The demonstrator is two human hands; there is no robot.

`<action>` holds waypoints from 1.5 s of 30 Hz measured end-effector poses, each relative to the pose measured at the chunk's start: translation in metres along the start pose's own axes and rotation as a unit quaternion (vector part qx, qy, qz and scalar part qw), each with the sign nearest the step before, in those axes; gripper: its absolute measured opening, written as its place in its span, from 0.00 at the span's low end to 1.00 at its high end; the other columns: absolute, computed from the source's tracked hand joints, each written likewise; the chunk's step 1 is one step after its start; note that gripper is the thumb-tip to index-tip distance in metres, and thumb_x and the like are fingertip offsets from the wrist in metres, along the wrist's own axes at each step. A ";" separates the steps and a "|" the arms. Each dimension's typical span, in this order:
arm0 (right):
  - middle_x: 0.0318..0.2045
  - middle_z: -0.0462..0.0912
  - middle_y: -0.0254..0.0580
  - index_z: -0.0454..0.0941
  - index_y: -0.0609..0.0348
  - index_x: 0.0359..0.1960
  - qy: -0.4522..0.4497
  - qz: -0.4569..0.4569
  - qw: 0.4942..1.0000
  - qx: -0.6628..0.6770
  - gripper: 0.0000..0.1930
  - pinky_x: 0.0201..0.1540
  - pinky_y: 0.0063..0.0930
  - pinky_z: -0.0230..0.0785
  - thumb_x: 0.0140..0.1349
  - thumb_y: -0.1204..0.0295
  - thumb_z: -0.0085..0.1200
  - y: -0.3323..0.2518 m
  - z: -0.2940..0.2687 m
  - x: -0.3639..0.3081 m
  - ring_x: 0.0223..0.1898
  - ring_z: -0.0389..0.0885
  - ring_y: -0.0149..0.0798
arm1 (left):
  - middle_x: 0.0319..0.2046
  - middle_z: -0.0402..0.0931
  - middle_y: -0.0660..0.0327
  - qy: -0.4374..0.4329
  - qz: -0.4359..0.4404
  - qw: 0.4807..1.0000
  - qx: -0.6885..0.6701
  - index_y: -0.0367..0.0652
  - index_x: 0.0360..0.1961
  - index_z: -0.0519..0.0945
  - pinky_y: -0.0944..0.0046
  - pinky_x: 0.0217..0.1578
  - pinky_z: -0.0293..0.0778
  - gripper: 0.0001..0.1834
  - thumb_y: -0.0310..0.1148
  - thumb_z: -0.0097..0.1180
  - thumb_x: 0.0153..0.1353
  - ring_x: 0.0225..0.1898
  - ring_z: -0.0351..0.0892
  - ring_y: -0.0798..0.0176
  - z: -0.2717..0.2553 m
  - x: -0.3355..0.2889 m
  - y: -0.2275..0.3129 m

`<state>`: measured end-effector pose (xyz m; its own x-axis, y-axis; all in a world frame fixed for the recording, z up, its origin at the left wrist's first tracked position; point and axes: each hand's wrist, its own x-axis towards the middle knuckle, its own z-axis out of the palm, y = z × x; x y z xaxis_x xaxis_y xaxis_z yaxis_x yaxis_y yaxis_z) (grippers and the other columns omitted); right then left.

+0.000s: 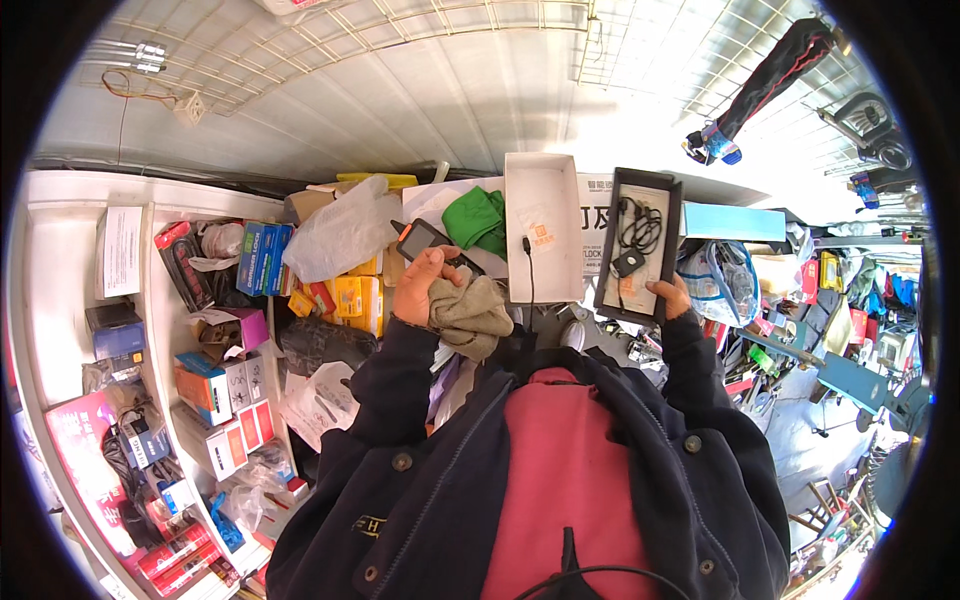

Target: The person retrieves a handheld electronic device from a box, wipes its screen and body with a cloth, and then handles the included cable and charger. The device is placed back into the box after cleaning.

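My left hand (428, 288) is closed, thumb and fingers pinched together, on a crumpled grey-brown cloth (472, 318) that hangs beside it. Just beyond those fingers is a black handheld device (420, 238) with an orange end; whether the fingers also touch it I cannot tell. My right hand (676, 297) grips the near right corner of an open black box (667, 255), tilted toward me. Inside that box lie a coiled black cable (640, 225) and small packets. Left of it stands an open white box (540, 180), a thin black cable (527, 262) hanging across it.
Behind my left hand are a green cloth (476, 220) and a clear plastic bag (340, 235). White shelves (150, 260) full of boxes line the left. A blue-trimmed clear bag (722, 283) and a light blue box (733, 222) sit right of the black box.
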<state>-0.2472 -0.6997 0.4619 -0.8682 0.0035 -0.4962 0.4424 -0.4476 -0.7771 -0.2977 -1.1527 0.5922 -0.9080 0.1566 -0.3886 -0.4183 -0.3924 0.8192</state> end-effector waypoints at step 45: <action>0.32 0.88 0.51 0.89 0.57 0.36 -0.108 -0.056 0.750 -0.650 0.21 0.45 0.46 0.78 0.62 0.50 0.59 -0.005 0.209 -0.022 0.38 0.87 0.55 | 0.30 0.78 0.66 -0.024 0.028 0.962 0.270 0.34 0.47 0.83 0.71 0.39 0.71 0.11 0.32 0.56 0.73 0.33 0.75 0.74 0.032 -0.011 -0.020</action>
<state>-0.2779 -0.8843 0.5577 -0.8703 -0.2317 -0.4347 0.0874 0.7957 -0.5993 -0.2799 -1.1177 0.5940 -0.9243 0.1955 -0.3277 -0.3082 0.1240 0.9432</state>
